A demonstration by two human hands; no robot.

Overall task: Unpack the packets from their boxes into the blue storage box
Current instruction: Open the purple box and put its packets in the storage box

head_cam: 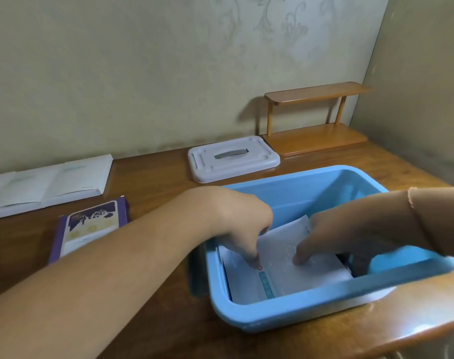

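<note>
The blue storage box (285, 314) stands on the wooden table at the front right. White packets (280, 257) lie inside it, one with a teal strip. Both my hands reach down into the box. My left hand (242, 226) presses its fingertips on the packets at the left side. My right hand (350, 234) presses its fingertips on the packets at the right. A purple box (91, 226) lies on the table left of the storage box. Flat white boxes (47, 185) lie at the far left by the wall.
The storage box's white lid (233, 158) with a grey handle lies behind it near the wall. A small wooden two-tier shelf (316, 117) stands in the back right corner. The table's front edge runs along the bottom right.
</note>
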